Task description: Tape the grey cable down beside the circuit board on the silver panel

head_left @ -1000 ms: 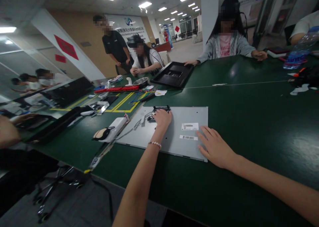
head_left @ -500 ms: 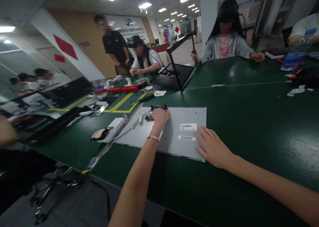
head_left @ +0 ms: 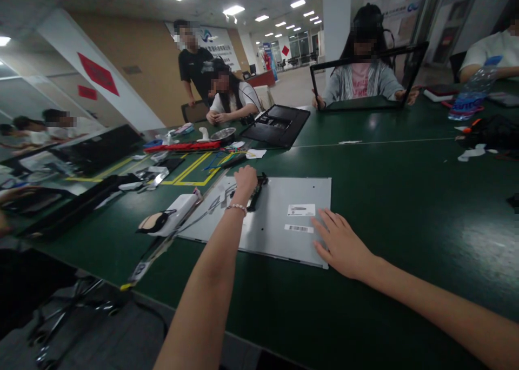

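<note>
A grey metal-backed display panel [head_left: 279,192] with two white labels lies on the green table. My left hand [head_left: 245,179], wearing a beaded bracelet, is closed around a small dark circuit board [head_left: 255,197] over the panel's upper left part. Its fingertips are mostly hidden from me. Grey cables [head_left: 203,212] run from the board's left side across the panel. At the panel's right edge rests my right hand [head_left: 339,242], fingers spread and stretched out, touching the edge and holding nothing.
Across the table a person holds up a black rectangular frame [head_left: 365,107]. A black plastic housing [head_left: 279,125] lies beyond the panel. To the left are a white box [head_left: 177,210], a long dark bar [head_left: 77,210] and yellow tape lines. A water bottle [head_left: 472,97] stands at far right.
My left hand has shifted left and turned the circuit board to a steeper slant. My right hand stays at the panel's edge. The person opposite has raised the black frame with both hands.
</note>
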Tool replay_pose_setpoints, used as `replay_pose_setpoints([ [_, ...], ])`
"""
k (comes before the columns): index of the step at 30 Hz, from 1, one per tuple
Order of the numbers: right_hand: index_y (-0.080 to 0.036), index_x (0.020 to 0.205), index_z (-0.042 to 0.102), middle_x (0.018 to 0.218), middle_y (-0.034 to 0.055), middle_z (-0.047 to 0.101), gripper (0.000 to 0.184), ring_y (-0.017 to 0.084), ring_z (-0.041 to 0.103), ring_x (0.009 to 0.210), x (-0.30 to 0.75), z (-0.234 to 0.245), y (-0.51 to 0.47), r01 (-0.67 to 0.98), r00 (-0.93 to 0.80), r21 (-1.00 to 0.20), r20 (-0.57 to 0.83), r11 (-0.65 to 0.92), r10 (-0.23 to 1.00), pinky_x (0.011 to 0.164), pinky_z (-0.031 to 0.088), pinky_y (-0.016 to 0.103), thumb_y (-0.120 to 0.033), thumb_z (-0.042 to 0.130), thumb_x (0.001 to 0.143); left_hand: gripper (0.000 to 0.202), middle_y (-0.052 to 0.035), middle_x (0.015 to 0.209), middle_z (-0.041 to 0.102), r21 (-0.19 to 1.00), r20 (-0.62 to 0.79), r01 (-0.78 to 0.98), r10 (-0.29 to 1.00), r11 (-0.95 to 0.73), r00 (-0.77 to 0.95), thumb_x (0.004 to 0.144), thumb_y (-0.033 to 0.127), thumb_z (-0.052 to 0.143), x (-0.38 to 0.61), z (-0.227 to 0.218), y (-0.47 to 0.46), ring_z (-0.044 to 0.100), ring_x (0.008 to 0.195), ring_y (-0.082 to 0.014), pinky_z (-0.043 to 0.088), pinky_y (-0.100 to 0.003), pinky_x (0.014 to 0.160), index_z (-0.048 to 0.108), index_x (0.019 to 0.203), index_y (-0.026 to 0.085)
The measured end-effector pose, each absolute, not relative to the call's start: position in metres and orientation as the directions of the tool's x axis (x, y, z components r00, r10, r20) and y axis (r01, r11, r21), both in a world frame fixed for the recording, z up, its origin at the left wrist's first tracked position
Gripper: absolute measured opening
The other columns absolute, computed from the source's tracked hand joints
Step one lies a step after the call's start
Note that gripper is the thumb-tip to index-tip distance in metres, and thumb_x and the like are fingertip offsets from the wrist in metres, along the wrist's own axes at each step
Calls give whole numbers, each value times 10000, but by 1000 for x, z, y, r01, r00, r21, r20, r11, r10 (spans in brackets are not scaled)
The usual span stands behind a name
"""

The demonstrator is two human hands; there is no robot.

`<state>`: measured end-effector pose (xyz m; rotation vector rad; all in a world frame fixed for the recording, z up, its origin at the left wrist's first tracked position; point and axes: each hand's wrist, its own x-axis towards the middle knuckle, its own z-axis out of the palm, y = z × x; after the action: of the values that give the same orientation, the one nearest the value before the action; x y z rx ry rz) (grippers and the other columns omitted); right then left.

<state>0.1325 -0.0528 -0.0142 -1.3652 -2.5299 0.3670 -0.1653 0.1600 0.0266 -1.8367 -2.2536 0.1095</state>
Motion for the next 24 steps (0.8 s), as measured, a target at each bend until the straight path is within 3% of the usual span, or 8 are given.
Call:
replay_pose_setpoints([
  [4,-117,1476,396,1565,173,306,617,325,229,1449,132,-11,-53,783,-533,-333,75,525,843,1166,212,508,-461,312,971,302,-195,1078,685,-179,115,967,980,179,-160,865,107,452,-175,28,175,612,1048,-286,449,-357,883,716,1010,102],
  [9,-122,1481,389,1579,165,275,607,316,207,1457,131,-9,-52,787,-528,-345,51,511,848,1176,188,493,-442,329,968,376,-210,1160,665,-116,155,980,978,161,-142,900,109,390,-177,20,191,610,1109,-285,459,-343,929,704,1104,100],
  [16,-124,1485,384,1576,171,279,612,318,207,1457,131,-7,-52,793,-522,-351,30,498,853,1176,188,490,-443,327,965,389,-139,1219,668,14,131,986,977,166,-166,855,125,469,-187,9,195,606,1131,-290,464,-372,948,694,1166,186],
  [20,-125,1485,385,1581,169,266,615,312,200,1459,131,-7,-52,788,-528,-353,37,505,849,1177,184,486,-452,320,969,472,-103,1314,619,79,151,977,967,197,-207,839,116,452,-215,25,190,571,1195,-249,433,-321,994,627,1272,183],
  [24,-136,1486,385,1578,166,277,613,308,207,1458,132,-10,-52,787,-526,-352,45,506,849,1173,196,495,-459,324,968,419,-148,1216,665,111,66,949,951,295,-304,731,129,566,-254,47,181,597,1150,-287,456,-302,958,695,1130,123],
])
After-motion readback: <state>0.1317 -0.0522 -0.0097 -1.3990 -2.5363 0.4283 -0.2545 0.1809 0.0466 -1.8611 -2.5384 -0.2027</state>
